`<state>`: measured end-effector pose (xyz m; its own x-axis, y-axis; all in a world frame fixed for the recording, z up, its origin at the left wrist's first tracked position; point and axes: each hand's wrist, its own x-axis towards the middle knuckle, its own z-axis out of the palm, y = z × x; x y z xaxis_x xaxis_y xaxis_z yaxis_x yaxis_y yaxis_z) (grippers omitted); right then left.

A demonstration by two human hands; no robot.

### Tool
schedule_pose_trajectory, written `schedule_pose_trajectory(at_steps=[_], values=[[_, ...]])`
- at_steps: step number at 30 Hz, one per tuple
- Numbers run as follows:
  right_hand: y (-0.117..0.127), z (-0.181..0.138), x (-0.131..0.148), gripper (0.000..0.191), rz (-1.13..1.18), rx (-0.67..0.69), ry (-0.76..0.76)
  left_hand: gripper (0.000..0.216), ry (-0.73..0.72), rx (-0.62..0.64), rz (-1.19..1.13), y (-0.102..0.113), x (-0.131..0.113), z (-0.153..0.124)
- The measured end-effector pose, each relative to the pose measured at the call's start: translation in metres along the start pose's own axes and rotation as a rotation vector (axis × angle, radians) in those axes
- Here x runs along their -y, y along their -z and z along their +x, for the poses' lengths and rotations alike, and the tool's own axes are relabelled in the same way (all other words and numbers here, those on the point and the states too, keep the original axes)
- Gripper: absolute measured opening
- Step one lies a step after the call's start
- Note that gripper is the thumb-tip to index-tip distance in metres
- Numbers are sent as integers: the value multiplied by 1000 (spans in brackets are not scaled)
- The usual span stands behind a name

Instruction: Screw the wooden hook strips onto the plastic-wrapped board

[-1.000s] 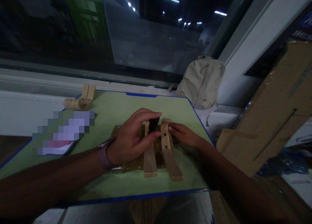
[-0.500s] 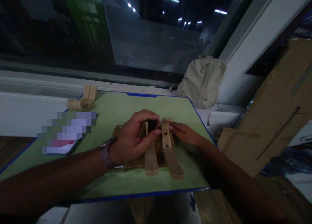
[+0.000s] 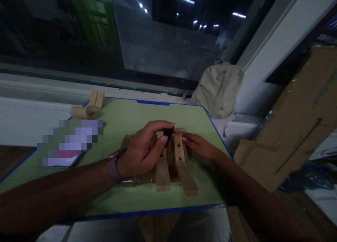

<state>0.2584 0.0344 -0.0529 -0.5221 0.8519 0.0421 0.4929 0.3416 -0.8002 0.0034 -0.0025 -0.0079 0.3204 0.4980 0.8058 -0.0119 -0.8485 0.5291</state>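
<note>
Over the green table [image 3: 123, 115], the left hand [image 3: 143, 150] pinched a black object [image 3: 169, 132]! The right hand [image 3: 199, 145] touched a wooden piece [image 3: 184, 169], pinch unclear; steady bracing mattered

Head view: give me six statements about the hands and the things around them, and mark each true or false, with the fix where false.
1. The left hand holds a black object. True.
2. The right wood piece is black. False: it is light brown.
3. The right hand touches the right wood piece. True.
4. The backpack is blue. False: it is beige.
5. The table has a blue edge. True.
6. The large cardboard stands to the left of the table. False: it stands to the right.
</note>
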Motion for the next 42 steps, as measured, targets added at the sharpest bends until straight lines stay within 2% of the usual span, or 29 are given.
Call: schedule_pose_trajectory(at_steps=[4, 7, 11, 13, 19, 21, 24, 27, 31, 34, 38, 40, 42], values=[[-1, 0, 0, 55, 11, 7, -25, 40, -122, -61, 133, 5, 1, 7], [-1, 0, 0, 52, 33, 25, -23, 43, -72, -57, 168, 4, 0, 5], [-1, 0, 0, 51, 21, 13, -28, 45, 59, -33, 115, 1, -3, -3], [0, 0, -1, 53, 19, 9, -30, 43, 70, -27, 84, 1, -2, -3], [0, 0, 2, 54, 38, 13, -30, 43, -152, -60, 62, 3, 4, 4], [0, 0, 4, 55, 50, 17, -29, 42, -106, -72, 83, 2, 3, 4], [0, 0, 6, 57, 71, 17, -29, 40, -11, -17, 95, 1, -1, 2], [0, -1, 8, 58, 64, 18, -43, 39, -60, 9, 113, 2, -5, 5], [1, -1, 8, 57, 32, 36, -50, 33, -148, -19, 188, 5, -6, 10], [1, -1, 6, 54, 1, 25, -48, 37, -102, -33, 199, 4, -3, 7], [1, -1, 4, 51, -22, 12, -43, 47, 39, -48, 89, 0, 1, -1], [1, 0, 4, 51, 2, 17, -28, 44, 29, -42, 62, 1, 1, -1], [0, 0, 4, 53, 32, 18, -11, 38, -51, -34, 86, 2, 1, 2]])
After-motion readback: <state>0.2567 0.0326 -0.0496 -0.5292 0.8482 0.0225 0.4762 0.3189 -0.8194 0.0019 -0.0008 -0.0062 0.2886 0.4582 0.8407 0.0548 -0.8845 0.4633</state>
